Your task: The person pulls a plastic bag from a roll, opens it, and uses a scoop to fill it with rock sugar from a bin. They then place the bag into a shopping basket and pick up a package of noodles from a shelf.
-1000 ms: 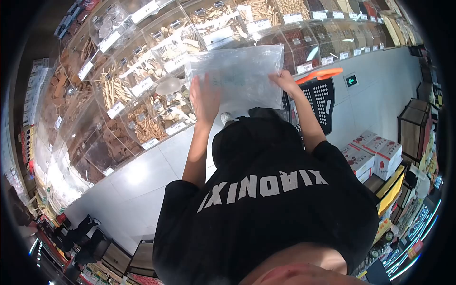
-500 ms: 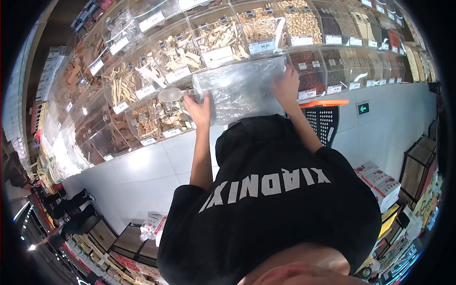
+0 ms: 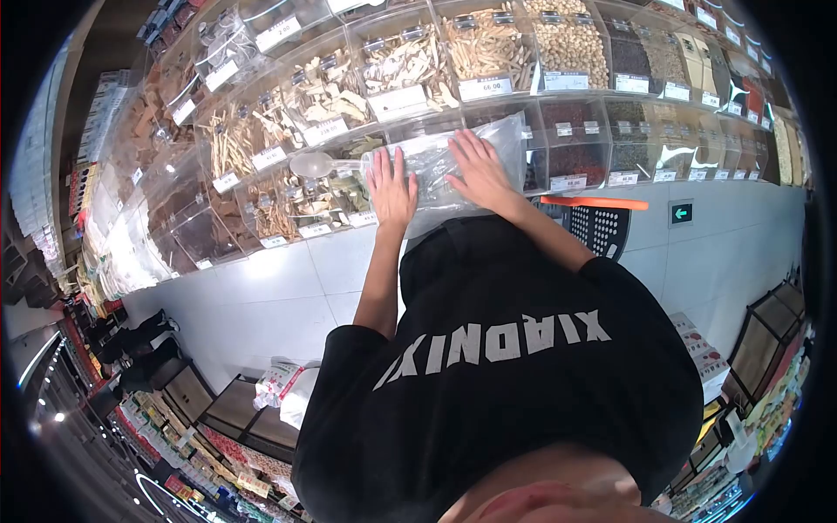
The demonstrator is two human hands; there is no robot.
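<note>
A clear plastic bag (image 3: 436, 161) lies spread out over the front of the bins, its right end reaching past my right hand. My left hand (image 3: 392, 187) rests flat on the bag's left part, fingers stretched forward. Beside its fingertips is a translucent scoop (image 3: 312, 166), whose handle points toward the hand and ends out of sight there. My right hand (image 3: 482, 174) also lies flat on the bag, fingers slightly apart and pointing forward left.
Clear bins of dried slices (image 3: 401, 70), pale nuts (image 3: 571, 48) and dark red goods (image 3: 571, 150) fill the display, with price tags (image 3: 484, 87). An orange-handled black basket (image 3: 602, 228) stands at the right. Boxes (image 3: 697, 349) and shelves are behind.
My right hand has moved left from the bag's right edge and now lies flat on it. The left hand has shifted right and flattened onto the bag. The bag looks flatter.
</note>
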